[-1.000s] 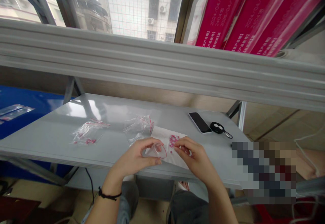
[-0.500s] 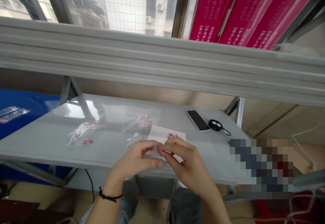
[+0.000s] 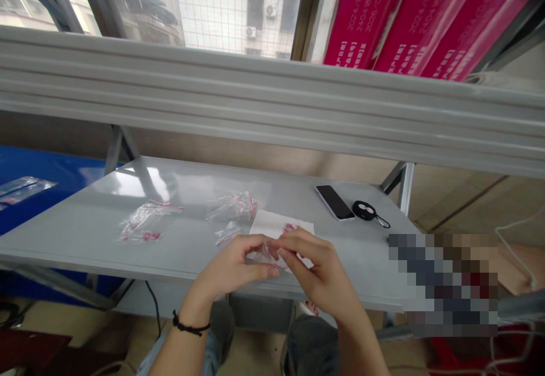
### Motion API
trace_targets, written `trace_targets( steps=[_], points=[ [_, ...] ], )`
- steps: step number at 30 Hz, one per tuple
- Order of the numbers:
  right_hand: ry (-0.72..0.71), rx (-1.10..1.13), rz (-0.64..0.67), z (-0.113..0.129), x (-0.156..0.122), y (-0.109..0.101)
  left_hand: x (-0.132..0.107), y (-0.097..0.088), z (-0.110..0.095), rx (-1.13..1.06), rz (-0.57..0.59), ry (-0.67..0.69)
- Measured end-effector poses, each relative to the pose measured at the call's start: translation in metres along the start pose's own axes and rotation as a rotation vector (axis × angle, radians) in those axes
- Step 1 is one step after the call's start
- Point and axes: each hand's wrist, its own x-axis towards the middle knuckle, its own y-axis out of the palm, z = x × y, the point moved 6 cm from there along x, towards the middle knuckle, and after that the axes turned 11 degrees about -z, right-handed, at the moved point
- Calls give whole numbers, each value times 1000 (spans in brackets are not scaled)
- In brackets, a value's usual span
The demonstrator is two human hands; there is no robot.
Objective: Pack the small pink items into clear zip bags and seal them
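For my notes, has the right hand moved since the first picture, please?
Yes: against the flat white paper sheet, the right hand moved left, to the clear plastic bag.

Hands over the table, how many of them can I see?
2: the left hand, holding a clear bag, and the right hand, at that bag. The pixelated patch at right may hide others.

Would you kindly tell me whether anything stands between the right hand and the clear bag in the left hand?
Nothing visible does: the right hand is directly at the clear bag, which the left hand holds. The white paper lies on the table, not between them.
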Motion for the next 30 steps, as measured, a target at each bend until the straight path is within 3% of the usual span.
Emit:
trace_targets(
  steps=[4,10,21,30],
  points=[
    [64,-76,-53,-26,0,-10,0,-10,3,-21,-84,-36],
    [138,-302,121,-69,-11,-1,0,-29,10,-57,-271,-75],
    [108,-366,199,-75,-15,14,-2,-30,11,-6,-262,-52],
    [177,-456,30,-93,-12,-21,-4,-33,12,-12,-268,-68]
  ],
)
